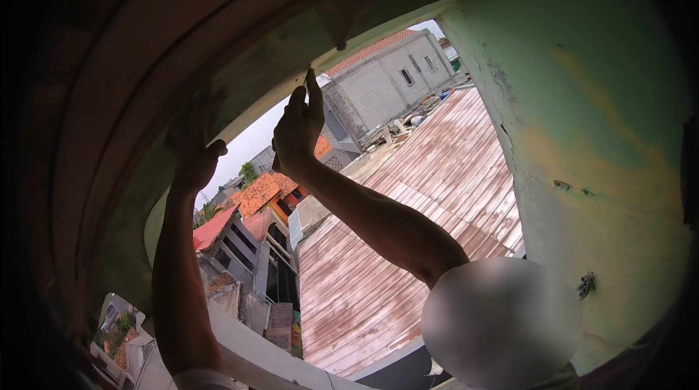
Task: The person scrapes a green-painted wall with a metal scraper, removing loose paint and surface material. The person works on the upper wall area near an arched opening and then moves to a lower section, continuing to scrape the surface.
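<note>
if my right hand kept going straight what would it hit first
Likely the green overhead beam: the right hand points up at its edge and may already touch it; depth is unclear.

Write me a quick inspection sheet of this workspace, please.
Surface: green wall, yellowed in places, with cracks near its left edge.
Things at hand: pale overhead edge; whether it is touched is unclear.
Clutter: jumbled debris outside, beside the grey building.
Hands: left hand and right hand raised near that edge; fingers too dark to show a grip.
Cables: nothing seen.
Surroundings: weathered metal roof, orange-tiled roof.
</note>
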The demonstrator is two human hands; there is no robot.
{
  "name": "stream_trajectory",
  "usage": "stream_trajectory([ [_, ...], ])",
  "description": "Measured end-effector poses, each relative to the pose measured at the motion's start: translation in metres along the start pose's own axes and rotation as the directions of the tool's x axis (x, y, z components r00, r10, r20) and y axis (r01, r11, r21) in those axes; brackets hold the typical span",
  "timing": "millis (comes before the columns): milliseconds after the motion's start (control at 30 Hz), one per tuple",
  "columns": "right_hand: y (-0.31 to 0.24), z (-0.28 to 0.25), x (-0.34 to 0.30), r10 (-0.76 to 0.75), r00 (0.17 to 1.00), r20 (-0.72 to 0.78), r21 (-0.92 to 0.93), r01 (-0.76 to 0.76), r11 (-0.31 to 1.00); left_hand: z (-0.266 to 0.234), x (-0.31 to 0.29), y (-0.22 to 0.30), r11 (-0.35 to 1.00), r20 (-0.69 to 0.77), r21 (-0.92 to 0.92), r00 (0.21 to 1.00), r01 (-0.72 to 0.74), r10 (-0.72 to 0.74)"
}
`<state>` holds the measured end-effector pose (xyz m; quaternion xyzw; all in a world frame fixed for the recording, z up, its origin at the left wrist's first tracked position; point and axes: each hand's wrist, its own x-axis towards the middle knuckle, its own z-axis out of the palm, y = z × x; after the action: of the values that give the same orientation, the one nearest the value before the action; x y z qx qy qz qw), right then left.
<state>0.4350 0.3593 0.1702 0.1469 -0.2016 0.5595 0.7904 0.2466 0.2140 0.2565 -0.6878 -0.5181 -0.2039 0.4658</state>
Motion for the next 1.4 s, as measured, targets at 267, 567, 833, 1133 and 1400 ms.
stream_trajectory([
  [267,0.024,0.007,-0.022,-0.314,0.944,0.1,-0.337,0.329,0.882,0.001,0.005,0.008,1.0,0.002,0.025,1.0,0.003,-0.003],
  [567,0.048,0.003,-0.012,-0.285,0.956,0.074,-0.206,0.294,0.933,0.005,0.006,0.016,0.971,-0.107,0.236,0.993,-0.031,0.058],
  [833,-0.019,-0.008,0.027,0.273,0.962,-0.032,0.246,-0.257,0.935,0.002,0.002,0.035,0.991,-0.049,0.132,0.999,0.007,0.0],
  [1133,0.043,-0.022,-0.013,-0.042,0.983,0.179,-0.088,0.059,0.994,-0.003,0.001,0.02,0.992,-0.003,-0.095,0.996,-0.085,0.085],
  [1400,0.025,0.004,-0.001,0.204,0.979,-0.024,0.183,-0.197,0.963,0.011,0.011,0.006,0.995,-0.037,0.049,0.995,-0.092,0.094],
])
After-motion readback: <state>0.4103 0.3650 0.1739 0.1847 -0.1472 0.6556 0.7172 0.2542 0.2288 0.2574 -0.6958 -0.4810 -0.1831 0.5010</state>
